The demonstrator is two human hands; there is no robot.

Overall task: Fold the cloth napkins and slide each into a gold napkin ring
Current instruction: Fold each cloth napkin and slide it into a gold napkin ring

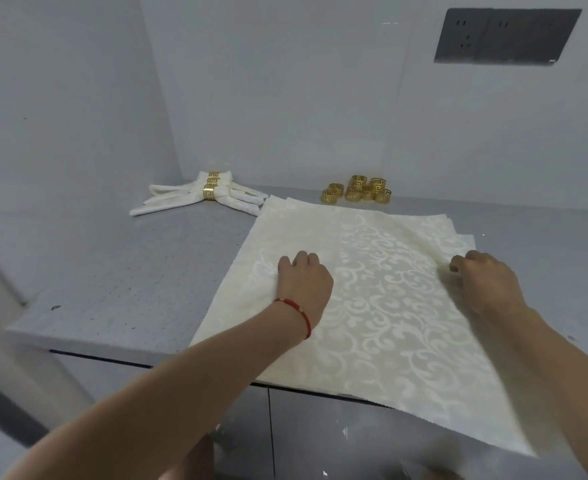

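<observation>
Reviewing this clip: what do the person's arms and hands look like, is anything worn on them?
Both forearms are bare, with no sleeves in view and no gloves. The left hand has a thin red cord bracelet around its wrist. The right hand and its wrist show nothing worn: no watch and no ring visible.

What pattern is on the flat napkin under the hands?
Cream napkin with white swirling scrolls, head view.

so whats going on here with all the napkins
A person is working on a stack of flat cream napkins on the grey counter. The left hand and right hand each pinch the top cloth, apparently starting a fold. Finished ringed napkins lie at the back left; spare gold rings wait behind the stack.
</observation>
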